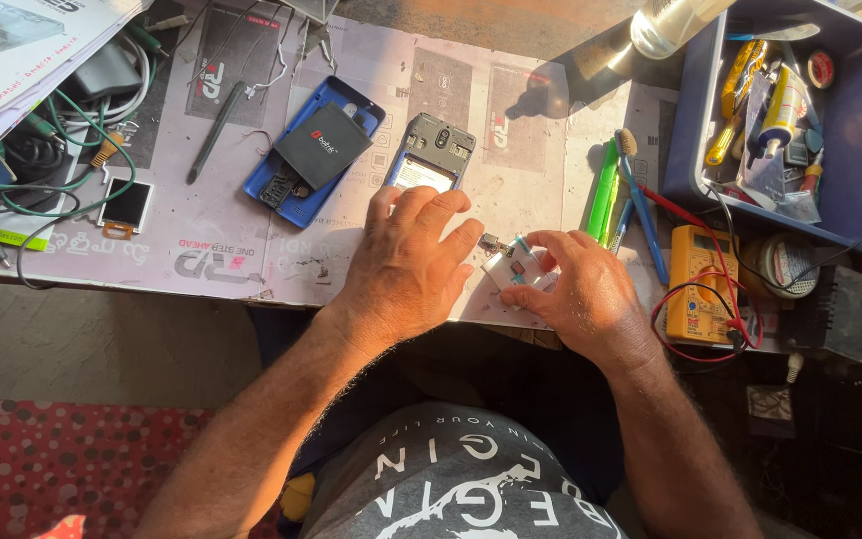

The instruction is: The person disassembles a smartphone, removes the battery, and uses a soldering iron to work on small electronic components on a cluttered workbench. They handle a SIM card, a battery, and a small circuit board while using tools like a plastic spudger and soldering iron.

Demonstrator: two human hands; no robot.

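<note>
1. Head view: the right hand (586,294) pinches a small white part (513,268) in its fingers (541,242). The left hand (406,265) lies flat and loose just beside it, holding nothing.
2. Press softly and keep the part flat on the surface (541,175).
3. Beyond the right fingers, a blue tub (855,140) holds a glue tube, tape and tools.

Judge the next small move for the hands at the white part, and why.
Probably lift the left hand aside: it lies flat on the mat, partly covering the small white part that the right hand pinches, and the opened phone sits just beyond its fingertips.
</note>
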